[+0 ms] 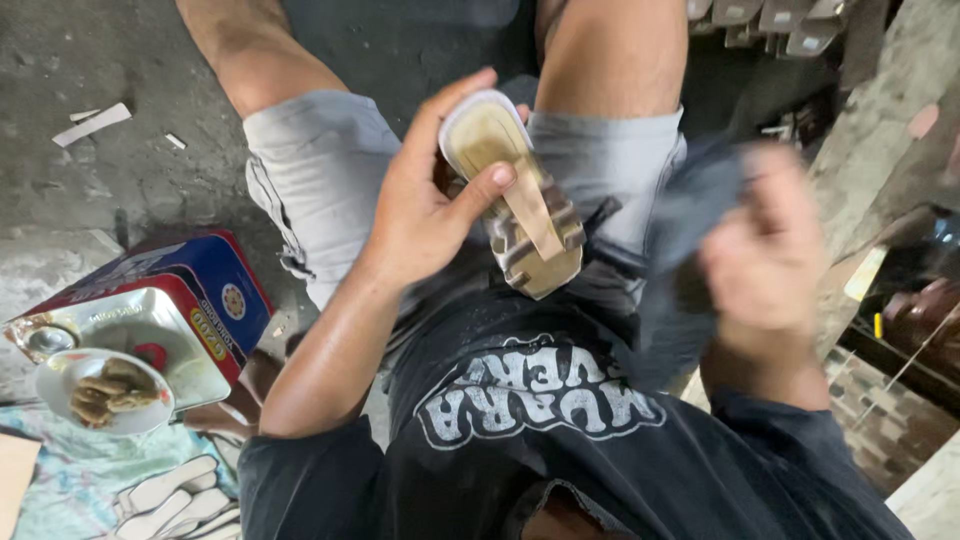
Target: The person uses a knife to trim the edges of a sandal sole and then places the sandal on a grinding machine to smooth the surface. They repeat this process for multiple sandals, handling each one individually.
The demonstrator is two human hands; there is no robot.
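Left hand (425, 205) grips sandal (515, 195), heel pointing away; blurred right hand (765, 255) clutches cloth (690, 225).

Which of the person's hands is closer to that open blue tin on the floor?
The left. The left hand, holding a sandal over the lap, is on the blue tin's side. The right hand, blurred and gripping a dark cloth, is across the lap.

Your left hand (425, 205) grips a sandal (520, 195), sole side up toward you, above your lap. Sole: pale, tan-smeared at the rounded end nearest your knees, white rim around it. A beige block heel lies along the middle; metallic straps bunch at the end nearer your body. Thumb presses on the sole. Your right hand (765, 250), blurred, clutches a dark cloth (690, 215) just beside it.
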